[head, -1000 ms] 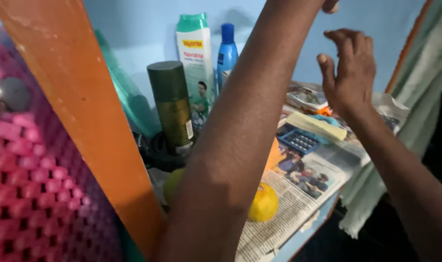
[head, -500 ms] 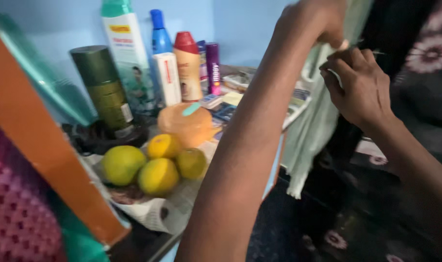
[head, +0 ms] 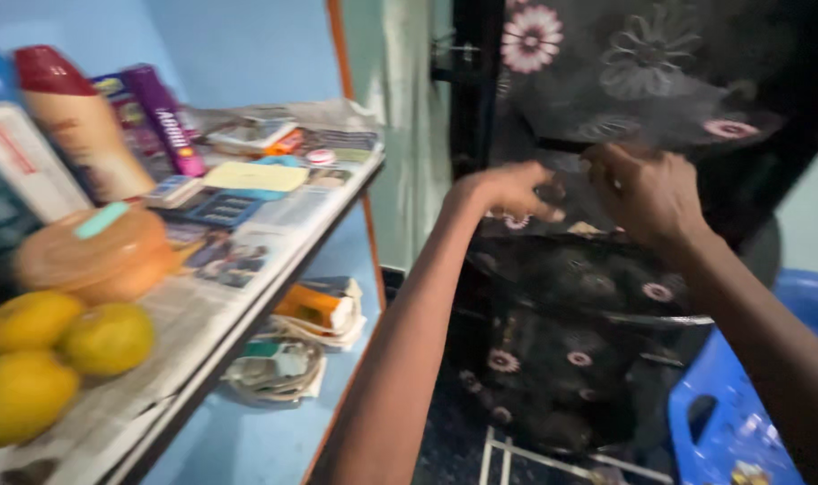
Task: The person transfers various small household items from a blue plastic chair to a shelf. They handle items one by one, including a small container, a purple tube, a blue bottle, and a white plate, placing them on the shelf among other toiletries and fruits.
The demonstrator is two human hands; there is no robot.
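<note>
We have both hands up on the dark flowered cloth (head: pixel 606 81) that hangs to the right of the shelf (head: pixel 274 269). Our left hand (head: pixel 508 190) is curled, its fingers pinching into the cloth near the middle. Our right hand (head: pixel 647 193) sits just beside it, clenched on a fold of the same cloth. The picture is blurred, so we cannot tell whether something small is held between the fingertips.

The step in hand looks to us like gathering or adjusting this cloth at mid-height. We judge that the next move calls for a firm pinch from both hands together and a steady pull, since loose fabric slips easily.

On the shelf, lined with newspaper (head: pixel 202 296), we count three yellow-green fruits (head: pixel 31 359) at its near end. Beside them stands one orange round container (head: pixel 94 256) with a pale tab on its lid. Behind that we see one bottle with a red cap (head: pixel 72 126) and one purple tube (head: pixel 166 121). More bottles stand at the left edge, only partly shown. Papers and small packets lie at the far end of the shelf, too smeared to count. Under the shelf lie one orange box (head: pixel 314 307) and a crumpled bundle. One blue plastic stool (head: pixel 750 395) stands far right of the shelf, below the cloth.
</note>
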